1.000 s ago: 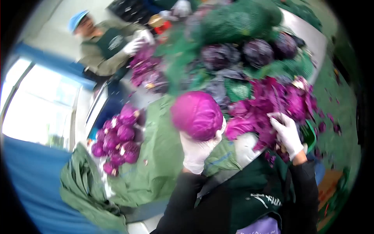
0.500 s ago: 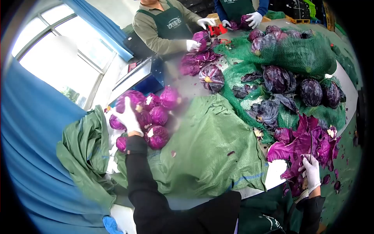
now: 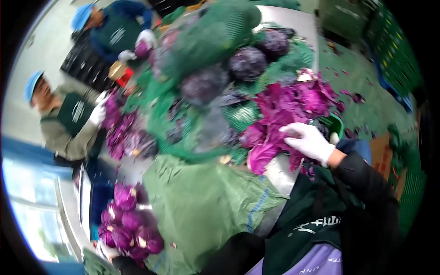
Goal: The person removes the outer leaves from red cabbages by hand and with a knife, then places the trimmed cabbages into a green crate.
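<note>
My left hand [image 3: 108,251], in a white glove, is at the lower left against a pile of trimmed red cabbages [image 3: 123,237]. Its fingers are blurred and partly behind the heads. My right hand [image 3: 310,141], also gloved, is at the loose purple cabbage leaves [image 3: 279,110] by the table's near right edge. Those fingers are curled in; what they hold, if anything, is hard to make out. Between my hands a green woven sack [image 3: 197,201] lies flat on the table.
Dark untrimmed cabbages [image 3: 248,63] lie on green netting, beside a full green mesh bag [image 3: 213,39]. Two co-workers handle cabbages across the table; one wears an olive sleeve [image 3: 80,142]. A green bucket rim [image 3: 337,123] shows beyond my right hand. Leaf scraps litter the floor.
The view has swung to the right, so the table appears turned. My left hand has gone from on top of the cabbages to their near side. My right hand has moved up to the leaves.
</note>
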`<state>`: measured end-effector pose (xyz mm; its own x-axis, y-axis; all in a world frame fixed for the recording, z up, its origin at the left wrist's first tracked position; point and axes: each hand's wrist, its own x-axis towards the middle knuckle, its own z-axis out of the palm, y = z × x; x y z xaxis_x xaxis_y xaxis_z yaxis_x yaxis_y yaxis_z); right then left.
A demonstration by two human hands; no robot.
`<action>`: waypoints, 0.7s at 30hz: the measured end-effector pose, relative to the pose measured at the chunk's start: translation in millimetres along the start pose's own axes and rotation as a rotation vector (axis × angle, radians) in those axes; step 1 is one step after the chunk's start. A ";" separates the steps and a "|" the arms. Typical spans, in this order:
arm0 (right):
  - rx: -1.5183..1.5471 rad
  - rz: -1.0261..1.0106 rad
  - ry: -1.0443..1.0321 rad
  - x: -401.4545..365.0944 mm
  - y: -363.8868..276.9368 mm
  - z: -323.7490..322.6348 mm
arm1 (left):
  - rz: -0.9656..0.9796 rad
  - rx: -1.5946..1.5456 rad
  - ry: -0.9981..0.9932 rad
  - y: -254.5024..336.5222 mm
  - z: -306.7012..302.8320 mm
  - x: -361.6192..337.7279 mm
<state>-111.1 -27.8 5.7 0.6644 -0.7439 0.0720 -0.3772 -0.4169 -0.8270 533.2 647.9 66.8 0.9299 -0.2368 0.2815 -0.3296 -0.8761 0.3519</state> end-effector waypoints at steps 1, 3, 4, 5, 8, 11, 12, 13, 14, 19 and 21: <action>-0.180 -0.078 0.033 5.2 -14.9 -0.7 | 0.346 0.079 -0.079 -36.9 4.7 12.3; -0.408 -0.176 0.081 19.7 -40.9 4.3 | -0.022 0.251 -0.035 5.2 3.1 31.8; -0.448 -0.198 0.093 25.9 -45.3 6.2 | -0.151 0.268 0.034 28.2 6.9 47.2; -0.556 -0.251 0.098 34.2 -38.9 10.4 | -0.207 0.246 0.104 73.0 10.9 53.8; -0.689 -0.165 0.058 51.8 -13.1 16.3 | -0.057 -0.064 0.192 234.4 47.8 55.2; -0.672 0.013 0.023 48.6 9.0 1.2 | 0.140 -0.511 -0.094 418.7 87.9 4.3; -0.647 0.016 0.076 43.5 19.5 -4.9 | 0.322 -0.590 -0.160 443.1 116.4 8.2; -0.638 0.051 0.078 38.5 25.4 -13.9 | 0.348 -0.623 -0.249 495.3 127.5 -17.1; -0.631 0.088 0.081 33.4 29.3 -25.1 | 0.407 -0.656 -0.369 536.2 142.5 -35.5; -0.612 0.217 0.316 5.5 67.6 -67.2 | 0.767 -0.425 -0.507 669.5 225.9 -96.8; -0.459 0.330 0.336 -3.8 88.3 -87.7 | 0.976 -0.182 -0.237 685.5 279.5 -97.0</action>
<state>-203.5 -107.6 -18.7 0.2573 -0.9624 0.0871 -0.8127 -0.2643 -0.5193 262.7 -47.0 31.2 0.2445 -0.9077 0.3411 -0.9624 -0.1841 0.1998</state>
